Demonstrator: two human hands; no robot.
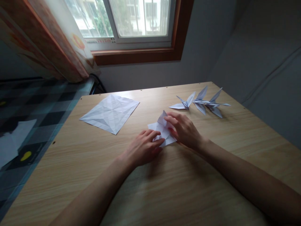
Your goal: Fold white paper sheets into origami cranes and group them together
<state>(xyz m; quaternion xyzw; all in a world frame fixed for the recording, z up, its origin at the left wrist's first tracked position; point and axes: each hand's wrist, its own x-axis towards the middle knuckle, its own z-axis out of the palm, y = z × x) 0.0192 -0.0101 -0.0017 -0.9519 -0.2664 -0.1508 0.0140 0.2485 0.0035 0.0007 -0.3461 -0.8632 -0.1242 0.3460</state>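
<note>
A small, partly folded white paper (161,128) lies on the wooden table (164,188) at its middle. My left hand (143,147) rests on the paper's near left edge, fingers curled and pressing it down. My right hand (184,129) lies over its right side, fingertips pinching a raised flap. A creased, unfolded white square sheet (110,113) lies flat to the left. Two finished folded paper cranes (201,103) sit side by side at the far right of the table.
A window (131,18) with a wooden sill is straight ahead, a patterned curtain (58,47) at its left. A bed with a checked cover (35,110) and a white sheet (11,138) on it borders the table's left edge. A grey wall stands at the right.
</note>
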